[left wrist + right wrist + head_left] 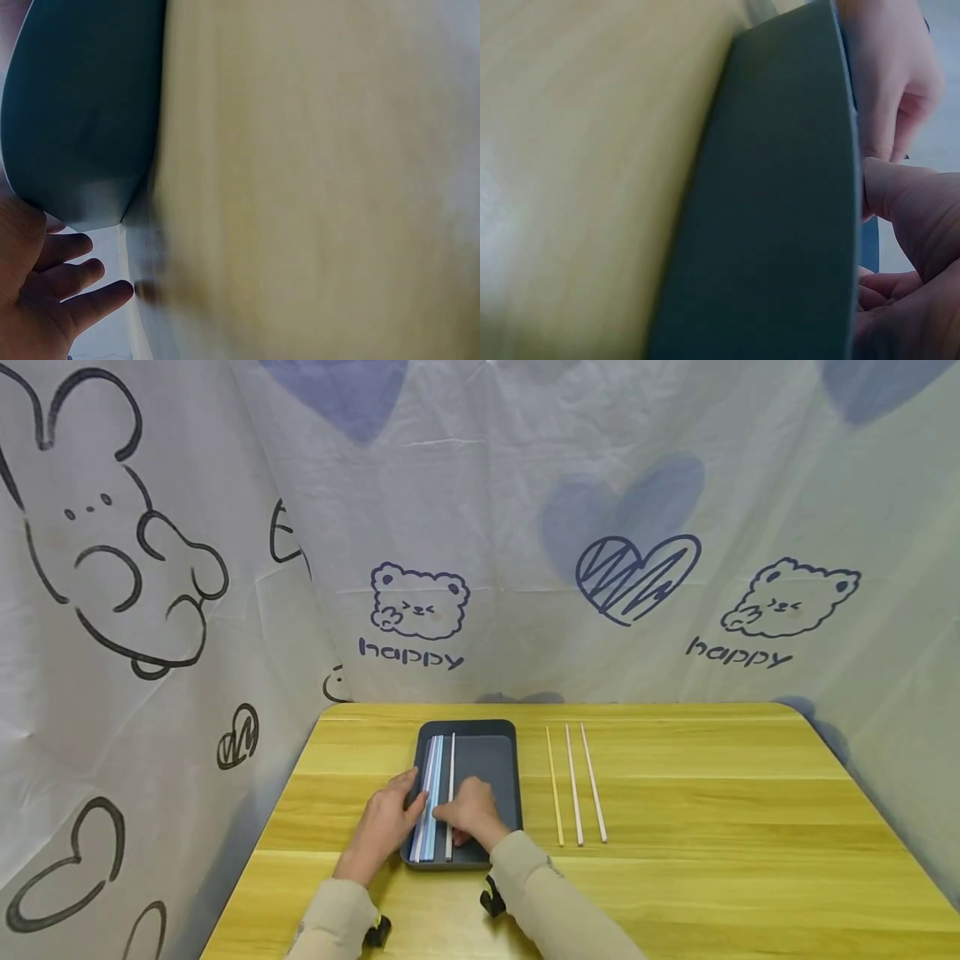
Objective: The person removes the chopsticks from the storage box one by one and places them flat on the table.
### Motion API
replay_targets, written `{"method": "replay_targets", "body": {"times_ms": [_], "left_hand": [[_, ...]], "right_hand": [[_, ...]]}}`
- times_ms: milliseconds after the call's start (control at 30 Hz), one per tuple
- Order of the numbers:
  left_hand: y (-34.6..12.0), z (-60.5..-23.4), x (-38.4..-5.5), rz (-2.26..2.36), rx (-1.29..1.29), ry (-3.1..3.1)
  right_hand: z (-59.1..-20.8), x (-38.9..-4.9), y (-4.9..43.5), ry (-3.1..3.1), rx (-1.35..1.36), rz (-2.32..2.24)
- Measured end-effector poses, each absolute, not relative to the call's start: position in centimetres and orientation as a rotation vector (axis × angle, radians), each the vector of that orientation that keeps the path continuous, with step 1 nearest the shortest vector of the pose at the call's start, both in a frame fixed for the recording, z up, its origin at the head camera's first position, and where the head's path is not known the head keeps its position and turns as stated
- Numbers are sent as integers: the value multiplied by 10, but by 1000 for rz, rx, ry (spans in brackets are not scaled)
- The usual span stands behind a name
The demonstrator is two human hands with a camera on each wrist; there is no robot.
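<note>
A dark grey tray (491, 752) lies on the table. Along its left side several purple and blue chopsticks (437, 760) lie close together. Slightly apart from them, one whitish chopstick (452, 756) runs lengthwise in the tray. My right hand (472, 807) is over that chopstick, fingers curled round its middle; the exact contact is hidden. My left hand (387, 818) rests at the tray's left edge, its thumb by the bundle. In the left wrist view, the left hand's fingers (75, 274) are spread outside the tray wall. The right wrist view shows the right hand (915, 225) behind the tray wall.
Right of the tray, a yellow chopstick (555, 785) and two pale pink chopsticks (574, 785) lie apart on the wooden table (712, 793). A printed cloth (510, 635) hangs behind the table and along its sides.
</note>
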State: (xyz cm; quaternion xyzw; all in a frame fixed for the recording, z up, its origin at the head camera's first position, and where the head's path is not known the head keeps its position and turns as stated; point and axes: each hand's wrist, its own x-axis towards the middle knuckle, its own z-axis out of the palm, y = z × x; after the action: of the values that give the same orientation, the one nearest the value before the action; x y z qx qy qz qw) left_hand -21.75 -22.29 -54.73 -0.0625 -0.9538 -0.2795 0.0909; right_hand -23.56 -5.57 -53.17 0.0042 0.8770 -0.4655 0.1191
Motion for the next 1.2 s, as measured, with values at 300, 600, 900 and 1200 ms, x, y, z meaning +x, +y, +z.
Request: {"method": "replay_targets", "body": {"times_ms": [300,600,900,1200], "left_hand": [[-223,-547,-217,-845,-158,-2853],[-224,-550,-218,-826,-171,-2838],[-223,-550,-217,-821,-191,-2839],[-222,-549,-218,-831,-172,-2863]], "right_hand": [[-518,-239,-38,2398,56,-1522],[-497,-240,-15,2331,-4,-1603],[-484,-246,17,2403,70,-1592],[-481,-250,52,2451,109,-1612]]}}
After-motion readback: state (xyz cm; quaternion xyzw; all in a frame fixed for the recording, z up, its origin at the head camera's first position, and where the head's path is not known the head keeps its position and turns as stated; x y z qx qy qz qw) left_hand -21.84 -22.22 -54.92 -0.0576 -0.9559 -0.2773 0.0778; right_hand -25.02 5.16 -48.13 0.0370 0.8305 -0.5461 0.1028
